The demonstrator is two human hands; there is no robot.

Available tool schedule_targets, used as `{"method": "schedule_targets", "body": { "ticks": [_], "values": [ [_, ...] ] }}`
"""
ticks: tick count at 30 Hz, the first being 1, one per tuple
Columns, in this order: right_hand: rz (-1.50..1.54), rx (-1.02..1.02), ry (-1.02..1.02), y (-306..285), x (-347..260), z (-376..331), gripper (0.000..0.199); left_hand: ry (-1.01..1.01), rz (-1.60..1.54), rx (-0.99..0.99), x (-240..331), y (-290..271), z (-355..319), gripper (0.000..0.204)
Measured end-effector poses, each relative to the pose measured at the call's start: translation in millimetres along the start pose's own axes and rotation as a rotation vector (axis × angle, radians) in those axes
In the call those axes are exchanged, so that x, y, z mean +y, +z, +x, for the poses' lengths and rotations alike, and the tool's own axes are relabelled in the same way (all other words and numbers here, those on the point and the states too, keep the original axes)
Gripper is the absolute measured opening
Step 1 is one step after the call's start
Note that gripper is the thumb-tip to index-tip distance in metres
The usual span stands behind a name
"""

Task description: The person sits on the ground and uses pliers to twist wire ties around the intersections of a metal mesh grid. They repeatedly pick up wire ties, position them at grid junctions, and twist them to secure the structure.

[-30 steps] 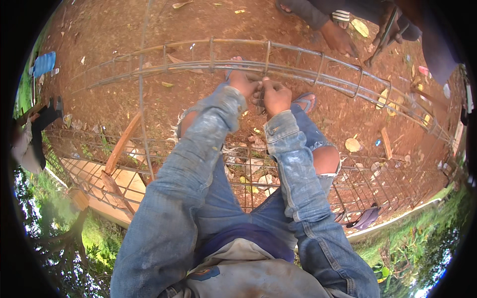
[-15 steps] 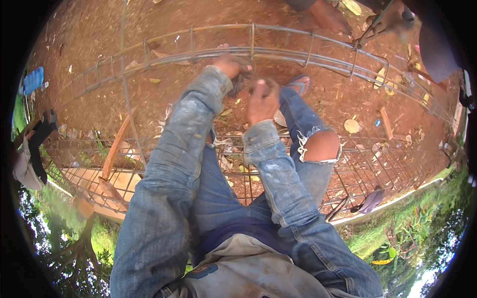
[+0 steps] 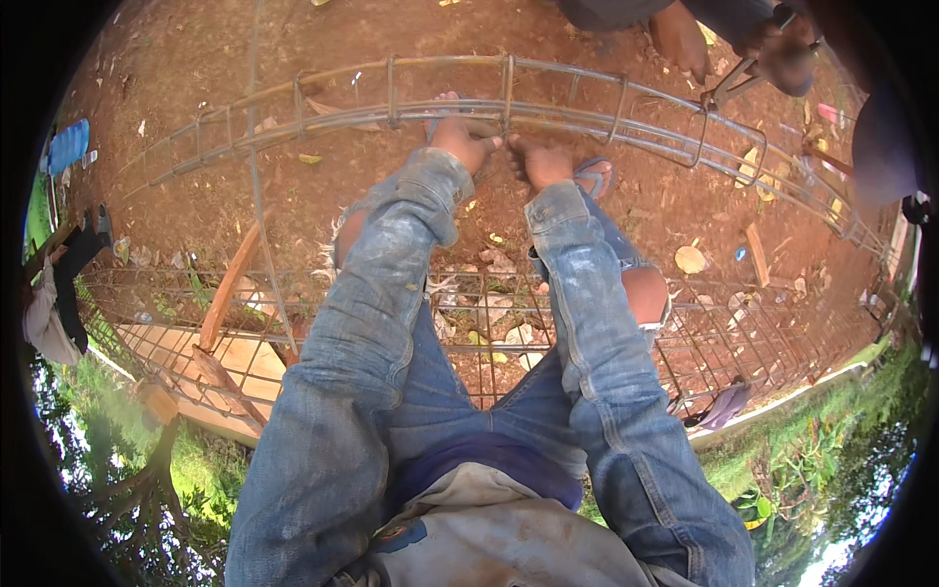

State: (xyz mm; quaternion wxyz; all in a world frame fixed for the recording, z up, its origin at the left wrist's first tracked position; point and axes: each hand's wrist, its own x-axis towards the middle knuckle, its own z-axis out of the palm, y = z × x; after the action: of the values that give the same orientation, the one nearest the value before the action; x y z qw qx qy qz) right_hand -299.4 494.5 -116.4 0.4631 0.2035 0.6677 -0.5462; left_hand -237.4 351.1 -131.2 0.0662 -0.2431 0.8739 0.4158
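Note:
A long steel rebar cage (image 3: 597, 124) with square stirrups stretches across the upper part of the view, above the red soil. Just below one stirrup (image 3: 508, 90), my hands meet at the lower bars. My left hand (image 3: 464, 143) is closed, thumb and fingertips pinched together at the bar. Opposite it, my right hand (image 3: 541, 162) is curled, its thumb and finger pressed close to the same joint. Whatever is between the fingers is too small to make out. Both forearms wear worn denim sleeves.
A co-worker's hand (image 3: 785, 61) works with a tool (image 3: 729, 86) at the cage's right part. More rebar mesh (image 3: 743, 333) runs beneath my legs. A wooden stick (image 3: 230, 284) leans at left, near a plywood board (image 3: 249, 364). A blue container (image 3: 67, 147) stands far left.
My right hand has moved up and right to the bars and come close to the left hand at the stirrup. The co-worker's hand at upper right has shifted slightly.

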Motion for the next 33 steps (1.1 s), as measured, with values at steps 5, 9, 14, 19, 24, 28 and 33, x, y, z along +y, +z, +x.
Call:
{"method": "schedule_targets", "body": {
  "ticks": [5, 9, 14, 19, 24, 28, 33],
  "values": [
    [-1.075, 0.231, -0.297, 16.4, -53.3, -31.9, 0.037, -0.376, -0.493, -0.061, 45.0, -5.6, -30.6, 0.022],
    [-1.385, 0.137, -0.247, 62.4, -91.0, -60.2, 0.036, -0.593, -0.990, 0.029, 34.1, 52.0, -48.4, 0.028],
    [-1.690, 0.024, -0.334, 100.2, -78.7, -58.3, 0.031, -0.766, -1.230, 0.167, 66.3, 79.2, -77.2, 0.031],
    [-1.650, 0.050, -0.348, 80.6, -85.1, -63.8, 0.031, -0.750, -1.251, 0.181, 74.5, 61.4, -67.7, 0.036],
    [-0.940, 0.425, -0.702, -52.0, -74.8, -145.4, 0.031, -0.853, -1.401, 0.184, 54.1, 22.8, -80.0, 0.039],
    [-0.637, 0.814, -0.706, -252.3, 24.1, -242.4, 0.026, -0.633, -1.380, -0.107, 104.0, -17.1, -126.7, 0.036],
    [-0.771, 1.299, -0.224, -318.9, 162.7, -382.1, 0.034, -0.328, -1.163, -0.198, 42.1, 4.9, -178.3, 0.023]
  ]
}}
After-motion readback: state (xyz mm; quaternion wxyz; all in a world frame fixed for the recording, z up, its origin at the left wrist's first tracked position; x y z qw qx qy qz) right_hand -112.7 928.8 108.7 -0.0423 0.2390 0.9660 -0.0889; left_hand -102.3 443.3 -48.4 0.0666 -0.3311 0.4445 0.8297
